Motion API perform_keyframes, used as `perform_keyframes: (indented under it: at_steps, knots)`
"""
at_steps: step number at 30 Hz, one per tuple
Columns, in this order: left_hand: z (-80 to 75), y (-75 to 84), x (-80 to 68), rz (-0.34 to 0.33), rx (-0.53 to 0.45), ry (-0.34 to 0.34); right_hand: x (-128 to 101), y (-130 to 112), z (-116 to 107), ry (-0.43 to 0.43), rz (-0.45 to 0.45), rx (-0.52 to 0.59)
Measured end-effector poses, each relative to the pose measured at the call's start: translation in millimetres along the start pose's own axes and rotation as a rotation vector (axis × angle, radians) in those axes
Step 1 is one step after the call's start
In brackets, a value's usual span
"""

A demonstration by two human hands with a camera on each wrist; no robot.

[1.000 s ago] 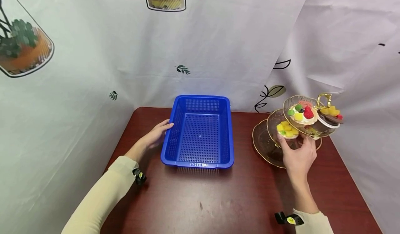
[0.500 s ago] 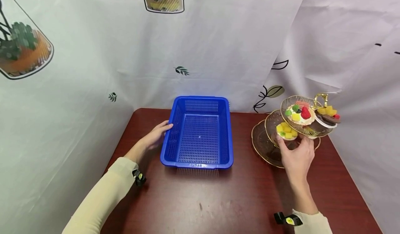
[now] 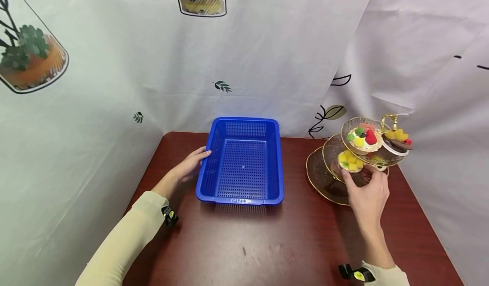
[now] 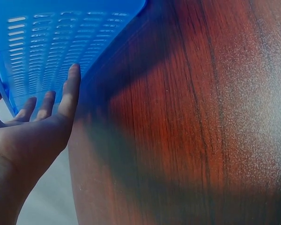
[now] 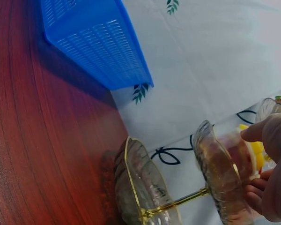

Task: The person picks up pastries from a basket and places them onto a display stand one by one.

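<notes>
A blue perforated plastic basket [image 3: 244, 171] stands on the table. My left hand [image 3: 191, 166] holds its left side, with the thumb at the rim and the fingers [image 4: 71, 89] spread along the outer wall. At the right is a three-tier glass cake stand [image 3: 317, 175] with gold edges. On its middle tier, my right hand [image 3: 368, 194] pinches a small tart topped with yellow fruit cubes [image 3: 350, 161] between thumb and fingers. The upper tier bears a fruit tart [image 3: 364, 139] with a red berry and a dark chocolate tart [image 3: 397, 142].
A gold handle [image 3: 390, 120] tops the stand, and the upper tier overhangs my right fingers. Part of another pale item [image 3: 380, 167] shows beneath that tier, mostly hidden. The dark red wooden table [image 3: 244, 239] meets a white printed curtain [image 3: 248, 65] behind and at both sides.
My right hand and the yellow-fruit tart have shifted slightly toward me and right relative to the stand. The left hand and basket keep their place.
</notes>
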State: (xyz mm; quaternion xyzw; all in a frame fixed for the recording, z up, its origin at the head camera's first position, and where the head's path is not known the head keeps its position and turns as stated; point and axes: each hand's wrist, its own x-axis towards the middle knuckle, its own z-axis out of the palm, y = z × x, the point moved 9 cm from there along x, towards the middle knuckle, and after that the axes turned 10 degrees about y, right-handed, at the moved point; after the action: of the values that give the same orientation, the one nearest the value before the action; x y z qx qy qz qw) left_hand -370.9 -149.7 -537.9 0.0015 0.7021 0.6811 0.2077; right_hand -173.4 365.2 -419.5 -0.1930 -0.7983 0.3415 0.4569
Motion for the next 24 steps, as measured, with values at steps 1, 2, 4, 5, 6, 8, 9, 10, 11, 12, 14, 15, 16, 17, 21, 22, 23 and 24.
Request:
perform_keyframes:
  at_steps: [1, 2, 4, 5, 6, 8, 9, 10, 11, 12, 14, 15, 16, 17, 21, 22, 23, 24]
  knots:
    - [-0.2, 0.1, 0.4, 0.002, 0.005, 0.002, 0, -1, -1, 0.003, -0.002, 0.002]
    - [-0.6, 0.2, 0.4, 0.002, 0.01, 0.007, 0, -3, -2, 0.006, -0.003, 0.003]
    - [-2.2, 0.0, 0.5, -0.001, 0.022, 0.027, 0, -6, -3, 0.011, -0.003, 0.005]
    - [-3.8, 0.0, 0.6, -0.001, 0.029, 0.044, 0, -8, -4, 0.011, -0.008, 0.009]
    - [-5.3, 0.4, 0.3, 0.0, 0.038, 0.064, 0, -11, -4, 0.013, -0.015, 0.014]
    - [-8.7, 2.3, 0.0, 0.019, 0.08, 0.106, 0, -16, -5, 0.017, -0.026, 0.027]
    - [-10.6, 3.5, 0.0, 0.031, 0.102, 0.129, 0, -18, -5, 0.02, -0.029, 0.035]
    - [-12.4, 5.2, -0.2, 0.045, 0.124, 0.153, -1, -21, -5, 0.018, -0.033, 0.043]
    - [-13.7, 7.1, 0.0, 0.062, 0.145, 0.171, -1, -22, -5, 0.021, -0.036, 0.048]
    - [-14.7, 9.2, 0.1, 0.08, 0.171, 0.184, -1, -24, -5, 0.024, -0.035, 0.05]
    - [-14.7, 13.9, 0.5, 0.115, 0.209, 0.202, -2, -27, -5, 0.026, -0.033, 0.051]
    - [-14.8, 16.6, 0.7, 0.131, 0.231, 0.213, -2, -28, -4, 0.025, -0.031, 0.053]
    - [-14.7, 19.8, 0.8, 0.151, 0.26, 0.222, -3, -29, -3, 0.023, -0.031, 0.056]
    - [-14.5, 23.4, 0.5, 0.172, 0.293, 0.231, -4, -30, -3, 0.023, -0.032, 0.06]
    - [-11.4, 41.6, -4.7, 0.26, 0.466, 0.298, -8, -38, 0, 0.016, -0.054, 0.101]
    - [-9.4, 48.1, -6.9, 0.297, 0.526, 0.318, -9, -41, 1, 0.011, -0.067, 0.117]
    - [-6.7, 54.7, -8.8, 0.338, 0.594, 0.336, -10, -45, 3, 0.001, -0.084, 0.135]
    - [-2.6, 62.2, -11.4, 0.381, 0.663, 0.355, -11, -50, 6, -0.011, -0.101, 0.159]
